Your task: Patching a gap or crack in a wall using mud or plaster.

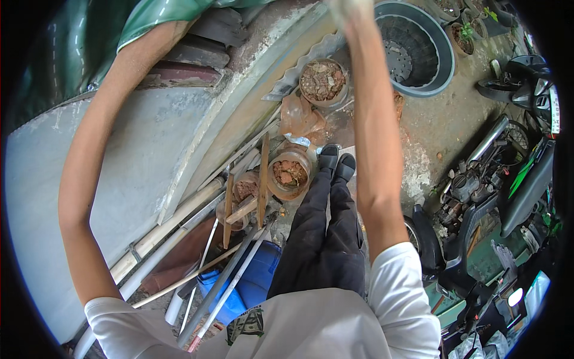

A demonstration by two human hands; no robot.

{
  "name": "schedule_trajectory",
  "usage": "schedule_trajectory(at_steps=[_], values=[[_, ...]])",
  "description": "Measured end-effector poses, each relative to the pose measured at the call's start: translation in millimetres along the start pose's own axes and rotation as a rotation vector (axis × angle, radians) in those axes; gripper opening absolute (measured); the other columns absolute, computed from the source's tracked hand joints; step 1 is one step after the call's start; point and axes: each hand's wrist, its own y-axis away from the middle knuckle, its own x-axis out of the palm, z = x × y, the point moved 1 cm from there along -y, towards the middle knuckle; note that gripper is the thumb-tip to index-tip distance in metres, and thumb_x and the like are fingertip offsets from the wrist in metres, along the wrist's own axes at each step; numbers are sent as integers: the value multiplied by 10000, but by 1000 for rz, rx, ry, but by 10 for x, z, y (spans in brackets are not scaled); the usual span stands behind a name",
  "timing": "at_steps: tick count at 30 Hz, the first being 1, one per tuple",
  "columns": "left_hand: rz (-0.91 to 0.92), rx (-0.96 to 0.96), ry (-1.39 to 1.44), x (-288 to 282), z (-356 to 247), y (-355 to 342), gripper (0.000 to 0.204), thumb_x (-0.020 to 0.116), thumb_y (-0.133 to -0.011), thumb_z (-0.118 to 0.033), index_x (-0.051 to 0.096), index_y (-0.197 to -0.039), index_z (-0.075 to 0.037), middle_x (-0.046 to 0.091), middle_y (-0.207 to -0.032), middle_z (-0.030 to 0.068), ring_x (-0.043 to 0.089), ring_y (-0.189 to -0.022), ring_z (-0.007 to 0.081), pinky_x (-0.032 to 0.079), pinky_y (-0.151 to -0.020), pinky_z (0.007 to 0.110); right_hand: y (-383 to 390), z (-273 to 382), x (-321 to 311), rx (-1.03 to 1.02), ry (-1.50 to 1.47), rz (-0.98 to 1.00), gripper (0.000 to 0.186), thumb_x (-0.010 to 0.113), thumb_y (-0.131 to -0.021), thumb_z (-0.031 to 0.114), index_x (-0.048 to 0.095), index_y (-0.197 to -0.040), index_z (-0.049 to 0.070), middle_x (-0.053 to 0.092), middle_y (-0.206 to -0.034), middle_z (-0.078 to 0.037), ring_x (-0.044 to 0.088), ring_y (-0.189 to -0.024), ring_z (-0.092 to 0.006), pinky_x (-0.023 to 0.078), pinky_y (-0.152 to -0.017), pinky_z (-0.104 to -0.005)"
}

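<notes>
Both my arms reach up toward the upper edge. My left hand (179,29) is mostly hidden where the wrist meets the green plastic sheet (69,57), which drapes over the top left. Dark weathered slabs (191,51) lie just beside it on the grey wall (134,149). My right hand (350,12) is blurred and cut off at the top edge, so its grip is unclear. Near it are a large grey plastic tub (439,60) and a pot of dry debris (323,81).
Below me are soil pots (290,173), wooden sticks (263,179), pipes (200,194) leaning along the wall, and a blue plastic sheet (257,269), all near my feet (329,158). Motorbikes (472,185) stand close on the right. Small potted plants (463,39) are at the top right.
</notes>
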Motion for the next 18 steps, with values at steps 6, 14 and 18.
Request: schedule_trajectory(at_steps=[6, 14, 18], values=[[79, 250, -261, -147, -78, -76, 387, 506, -983, -346, 598, -1250, -81, 632, -1217, 127, 588, -1125, 282, 448, -983, 394, -483, 383, 1271, -62, 938, 109, 327, 452, -954, 295, 626, -882, 27, 578, -759, -49, 506, -695, -151, 410, -661, -319], [460, -41, 1084, -650, -296, -409, 399, 470, -1002, -281, 548, -1311, -40, 583, -1304, 147, 549, -1196, 279, 388, -1059, 385, -558, -109, 1520, 23, 609, 198, 421, 412, -1017, 341, 611, -820, 26, 523, -652, -32, 448, -572, -143, 356, -540, -312], [254, -174, 995, -610, -196, -795, 426, 481, -998, -303, 497, -1356, -74, 559, -1318, 140, 528, -1228, 258, 365, -1072, 362, -642, -177, 1481, 59, 593, 198, 446, 406, -1015, 346, 637, -911, -21, 572, -692, -75, 494, -591, -170, 401, -558, -346]])
